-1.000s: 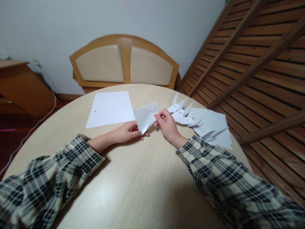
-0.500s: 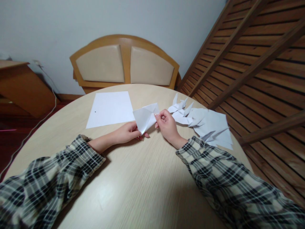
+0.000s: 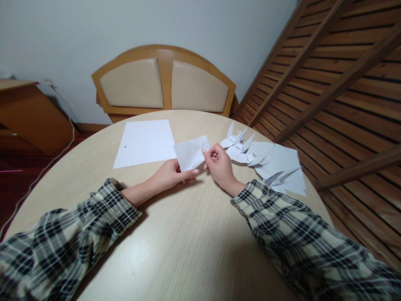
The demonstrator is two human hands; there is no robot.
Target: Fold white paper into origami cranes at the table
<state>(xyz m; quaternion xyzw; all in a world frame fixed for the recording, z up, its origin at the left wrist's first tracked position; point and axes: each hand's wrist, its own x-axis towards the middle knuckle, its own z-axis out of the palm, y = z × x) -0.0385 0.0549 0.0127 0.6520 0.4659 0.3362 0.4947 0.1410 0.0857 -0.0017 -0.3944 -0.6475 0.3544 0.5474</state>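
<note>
Between my hands is a folded piece of white paper (image 3: pixel 190 152), creased and held just above the table. My left hand (image 3: pixel 172 172) grips its lower left part, the thumb lying along the near edge and the other fingers underneath. My right hand (image 3: pixel 219 165) pinches its right side between thumb and forefinger. Just beyond the right hand, several folded paper cranes (image 3: pixel 239 146) lie in a group, their pointed parts sticking up. The underside of the held paper is hidden.
A stack of white paper sheets (image 3: pixel 145 142) lies at the left on the round wooden table (image 3: pixel 175 246). More white paper (image 3: pixel 283 161) sits at the right under folded pieces. Beyond the table stand a padded headboard (image 3: pixel 167 79) and a slatted wooden panel (image 3: pixel 351 83).
My left thumb has slid right along the paper's lower edge, and the left hand has shifted slightly right. The right hand keeps its pinch in nearly the same place.
</note>
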